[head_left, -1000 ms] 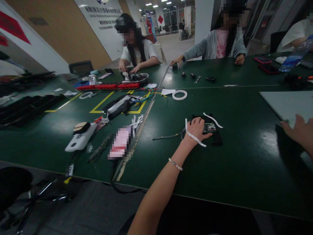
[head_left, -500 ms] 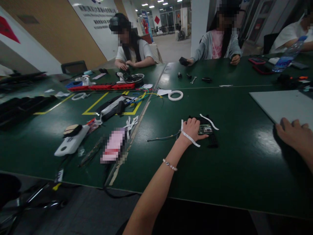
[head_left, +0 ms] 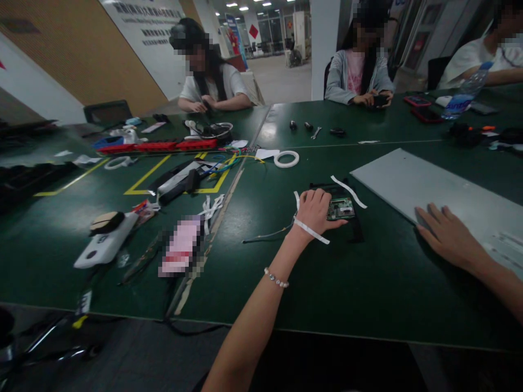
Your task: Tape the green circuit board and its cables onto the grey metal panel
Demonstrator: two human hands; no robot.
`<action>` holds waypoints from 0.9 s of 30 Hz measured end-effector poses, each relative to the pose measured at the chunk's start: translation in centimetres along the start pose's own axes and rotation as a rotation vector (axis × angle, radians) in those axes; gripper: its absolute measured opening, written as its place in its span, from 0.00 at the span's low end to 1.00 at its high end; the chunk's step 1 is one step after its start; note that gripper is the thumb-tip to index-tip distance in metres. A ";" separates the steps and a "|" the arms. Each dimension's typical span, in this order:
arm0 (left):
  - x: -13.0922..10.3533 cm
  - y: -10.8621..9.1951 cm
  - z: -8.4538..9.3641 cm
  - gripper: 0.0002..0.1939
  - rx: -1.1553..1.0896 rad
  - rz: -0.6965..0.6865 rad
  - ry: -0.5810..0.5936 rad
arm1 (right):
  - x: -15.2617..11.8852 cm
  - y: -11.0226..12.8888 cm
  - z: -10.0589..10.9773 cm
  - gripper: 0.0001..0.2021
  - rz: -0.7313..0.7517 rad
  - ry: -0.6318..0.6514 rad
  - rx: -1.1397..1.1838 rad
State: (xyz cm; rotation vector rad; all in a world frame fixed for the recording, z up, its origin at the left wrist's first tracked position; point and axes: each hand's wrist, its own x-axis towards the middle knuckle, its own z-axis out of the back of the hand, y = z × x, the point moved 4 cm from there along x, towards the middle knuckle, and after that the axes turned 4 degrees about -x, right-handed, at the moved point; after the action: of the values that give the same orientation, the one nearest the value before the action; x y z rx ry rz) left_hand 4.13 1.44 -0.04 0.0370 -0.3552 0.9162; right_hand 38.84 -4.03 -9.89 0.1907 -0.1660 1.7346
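Observation:
On the green table, my left hand [head_left: 314,211] rests over the left part of a black frame [head_left: 354,227] that carries a green circuit board [head_left: 340,209]. Its thumb is stretched out along the board's lower edge, and the fingers lie over the board's left side. White strips lie around the frame, one [head_left: 349,191] at its upper right and one [head_left: 311,231] across my left wrist. A thin cable [head_left: 267,236] runs out to the left. My right hand [head_left: 447,234] lies with fingers spread on the lower left edge of a large pale grey panel [head_left: 433,179].
A phone [head_left: 182,245] and a white device [head_left: 106,239] lie at the left, behind them a black device [head_left: 180,179] with wires. A tape roll [head_left: 286,159], small tools [head_left: 316,132] and a bottle [head_left: 468,91] are farther back. Several people sit across the table.
The grey panel has moved left, nearer the black frame, with my right hand at its edge. The person opposite has brought a dark object between both hands. The view has shifted slightly.

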 end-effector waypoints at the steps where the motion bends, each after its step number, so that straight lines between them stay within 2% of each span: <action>1: 0.0 -0.1 0.1 0.32 -0.007 -0.004 0.001 | -0.3 1.0 0.0 0.30 0.048 0.015 -0.011; 9: 0.1 -0.6 0.6 0.32 -0.018 -0.015 -0.016 | -1.1 9.0 2.7 0.30 0.298 0.104 0.092; 14: 0.0 -0.3 0.4 0.32 0.004 -0.002 0.003 | -0.7 12.1 4.3 0.30 0.467 0.158 0.171; 17: -0.1 -0.3 0.1 0.33 0.020 0.005 0.008 | -1.2 13.1 4.7 0.27 0.549 0.181 0.257; 19: -0.2 -0.3 -0.3 0.33 0.028 0.005 0.014 | -1.4 12.6 4.8 0.24 0.505 0.144 0.300; 21: -0.2 -0.4 -0.6 0.33 0.031 0.003 0.023 | -1.3 10.8 4.8 0.22 0.351 0.031 0.287; 24: -0.3 -0.5 -0.9 0.32 0.027 -0.006 0.026 | -0.9 6.5 4.2 0.24 0.044 -0.142 0.161; 27: -0.4 -0.5 -1.2 0.33 0.031 -0.015 0.025 | -0.7 2.3 2.7 0.30 -0.205 -0.162 0.023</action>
State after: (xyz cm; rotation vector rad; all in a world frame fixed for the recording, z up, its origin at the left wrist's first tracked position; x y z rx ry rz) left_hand 4.67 1.05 -1.24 0.0559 -0.3171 0.9069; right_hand 36.74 -5.65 -7.46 0.3537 -0.2365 1.5172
